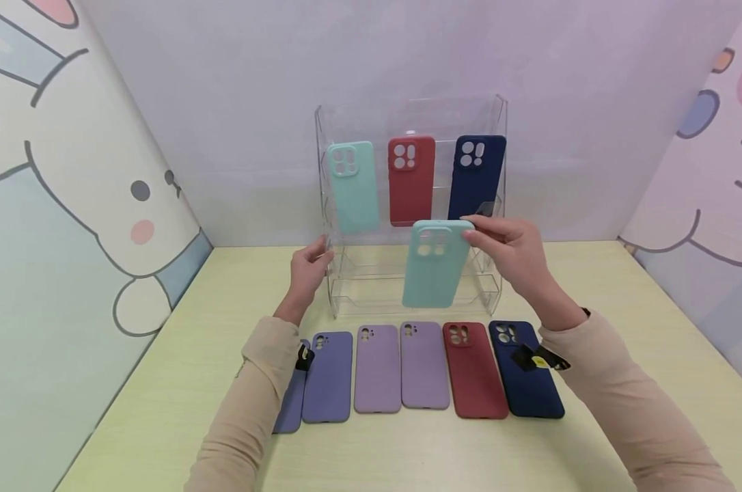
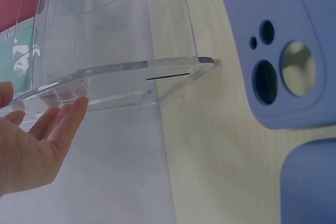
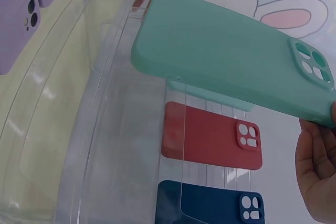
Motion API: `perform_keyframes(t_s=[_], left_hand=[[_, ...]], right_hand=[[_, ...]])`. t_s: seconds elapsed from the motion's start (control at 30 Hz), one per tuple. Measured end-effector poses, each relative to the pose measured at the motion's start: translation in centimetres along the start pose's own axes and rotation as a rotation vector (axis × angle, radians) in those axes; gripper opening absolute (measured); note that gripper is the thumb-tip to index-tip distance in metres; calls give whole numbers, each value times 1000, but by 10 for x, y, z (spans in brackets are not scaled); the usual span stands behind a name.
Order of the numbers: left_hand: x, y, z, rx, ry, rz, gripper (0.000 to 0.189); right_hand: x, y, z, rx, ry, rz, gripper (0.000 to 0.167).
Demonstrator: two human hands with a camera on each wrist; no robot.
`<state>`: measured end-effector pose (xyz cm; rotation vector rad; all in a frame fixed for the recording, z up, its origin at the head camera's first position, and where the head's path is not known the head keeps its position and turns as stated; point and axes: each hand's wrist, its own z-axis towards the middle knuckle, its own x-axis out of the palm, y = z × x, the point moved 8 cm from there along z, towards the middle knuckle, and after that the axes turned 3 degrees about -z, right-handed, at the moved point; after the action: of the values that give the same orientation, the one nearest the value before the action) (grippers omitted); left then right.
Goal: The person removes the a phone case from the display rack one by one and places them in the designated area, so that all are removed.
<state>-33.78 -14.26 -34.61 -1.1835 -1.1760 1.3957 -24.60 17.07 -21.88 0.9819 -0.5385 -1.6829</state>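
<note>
My right hand (image 1: 509, 249) pinches a mint-green phone case (image 1: 435, 270) by its top corner, beside the camera cutouts. The case hangs tilted in front of the clear acrylic display rack (image 1: 337, 294); in the right wrist view its back (image 3: 210, 51) overlaps the rack. On the rack's upper tier stand another mint case (image 1: 355, 195), a red case (image 1: 410, 184) and a navy case (image 1: 474, 181). My left hand (image 1: 309, 270) rests at the rack's left side panel, its fingers (image 2: 68, 127) fairly straight against the clear plastic in the left wrist view.
A row of cases lies before the rack: two blue-violet ones (image 1: 328, 383), partly under my left sleeve, two lilac ones (image 1: 377, 376), a red one (image 1: 478, 376) and a navy one (image 1: 531, 389). Walls with cartoon drawings (image 1: 131, 225) border the table (image 1: 408, 454).
</note>
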Motion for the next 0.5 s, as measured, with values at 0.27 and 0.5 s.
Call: perform_keyframes(t_s=[0.27, 0.5], left_hand=[[0, 0, 0, -6, -3, -1, 43], [0, 1, 1, -7, -4, 1, 44]], right_hand=[[-11, 0, -11, -14, -25, 2, 24], [-22, -1, -20, -21, -51, -5, 23]])
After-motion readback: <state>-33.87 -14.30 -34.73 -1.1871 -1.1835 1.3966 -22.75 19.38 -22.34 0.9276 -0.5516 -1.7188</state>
